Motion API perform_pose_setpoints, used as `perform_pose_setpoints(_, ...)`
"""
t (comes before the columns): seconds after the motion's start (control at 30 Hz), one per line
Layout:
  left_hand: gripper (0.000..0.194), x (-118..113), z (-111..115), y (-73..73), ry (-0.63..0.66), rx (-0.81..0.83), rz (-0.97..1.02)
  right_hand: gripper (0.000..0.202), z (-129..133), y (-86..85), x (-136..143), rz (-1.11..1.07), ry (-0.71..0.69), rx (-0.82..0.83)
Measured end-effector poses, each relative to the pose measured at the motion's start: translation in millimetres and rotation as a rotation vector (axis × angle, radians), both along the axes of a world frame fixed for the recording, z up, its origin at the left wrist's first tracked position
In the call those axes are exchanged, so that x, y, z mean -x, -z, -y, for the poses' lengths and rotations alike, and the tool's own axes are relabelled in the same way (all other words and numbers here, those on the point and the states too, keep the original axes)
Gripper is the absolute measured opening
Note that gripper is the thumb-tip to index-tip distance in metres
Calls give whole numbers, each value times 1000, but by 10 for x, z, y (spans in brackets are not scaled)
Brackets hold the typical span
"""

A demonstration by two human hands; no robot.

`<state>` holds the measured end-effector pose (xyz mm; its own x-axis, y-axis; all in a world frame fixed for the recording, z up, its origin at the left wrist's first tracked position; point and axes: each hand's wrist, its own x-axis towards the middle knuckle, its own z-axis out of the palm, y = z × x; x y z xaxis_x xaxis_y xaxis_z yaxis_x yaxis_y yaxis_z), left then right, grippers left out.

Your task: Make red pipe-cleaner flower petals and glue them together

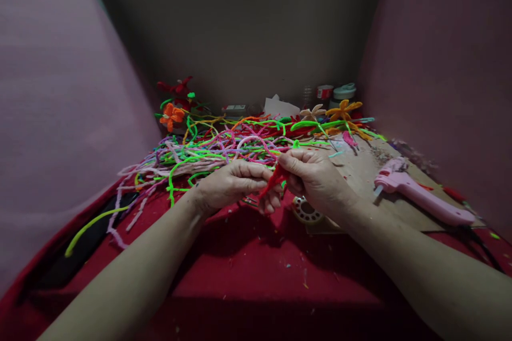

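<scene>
Between my two hands is a piece of bent red pipe cleaner (pixel 276 177), held above the front of the red-covered table. My left hand (pixel 244 181) closes on its lower end, the fingers curled round it. With thumb and bent fingers, my right hand (pixel 312 173) pinches the upper part. My fingers hide much of the red piece, so its full shape does not show. Just under my right hand lies a roll of tape (pixel 307 210), partly covered. Behind both hands spreads a tangled heap of coloured pipe cleaners (pixel 216 152).
A pink glue gun (pixel 424 194) lies on a board (pixel 360 170) at the right, its cord trailing off. Pipe-cleaner flowers, one orange (pixel 173 115) and one yellow-orange (pixel 344 110), stand at the back. A dark flat object (pixel 84 248) is at the left edge. Walls flank the table.
</scene>
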<state>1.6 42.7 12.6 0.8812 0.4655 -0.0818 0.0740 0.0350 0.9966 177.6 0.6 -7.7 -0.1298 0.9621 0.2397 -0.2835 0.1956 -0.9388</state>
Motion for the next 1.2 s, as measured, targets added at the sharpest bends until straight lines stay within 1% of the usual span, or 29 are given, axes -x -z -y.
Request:
perform_pose_setpoints(0.07, 18, 0, 11, -23, -10, -60, -35, 34, 1, 2, -2, 9, 0, -3)
perform_pose_setpoints(0.23, 17, -56, 59, -81, -82, -284, -115, 32, 0, -1, 0, 26, 35, -5)
perform_pose_setpoints(0.33, 17, -82, 74, -97, -146, -389, -173, 33, -1, -8, 6, 29, 87, -8)
perform_pose_setpoints(0.4, 17, -81, 72, -104, -183, -504, -216, 35, -2, -14, 11, 37, 124, -9)
perform_pose_setpoints(0.47, 16, -68, 63, -110, -191, -624, -275, 36, -4, -17, 15, 44, 141, -7)
perform_pose_setpoints(0.53, 15, -54, 53, -112, -196, -681, -310, 36, -6, -20, 15, 43, 144, -2)
perform_pose_setpoints(0.6, 14, -49, 49, -109, -232, -655, -268, 36, -4, -27, 12, 39, 156, -1)
perform_pose_setpoints(0.7, 17, -73, 66, -89, -315, -549, -148, 34, 7, -43, 11, 65, 191, -17)
perform_pose_setpoints(0.77, 19, -106, 87, -68, -336, -473, -134, 34, 17, -51, 14, 107, 208, -25)
perform_pose_setpoints(0.87, 14, -155, 107, -39, -356, -400, -134, 35, 26, -51, 23, 141, 210, -25)
perform_pose_setpoints(0.93, 13, -171, 106, -29, -389, -391, -112, 30, 28, -42, 24, 107, 150, -36)
perform_pose_setpoints(1.03, 12, -168, 88, -20, -439, -380, -79, 17, 28, -22, 13, 28, -4, -48)
perform_pose_setpoints(1.07, 12, -164, 81, -16, -446, -367, -64, 14, 27, -16, 9, 8, -35, -41)
perform_pose_setpoints(1.2, 14, -148, 54, 10, -448, -316, -8, 12, 11, 7, -3, -33, -67, -20)
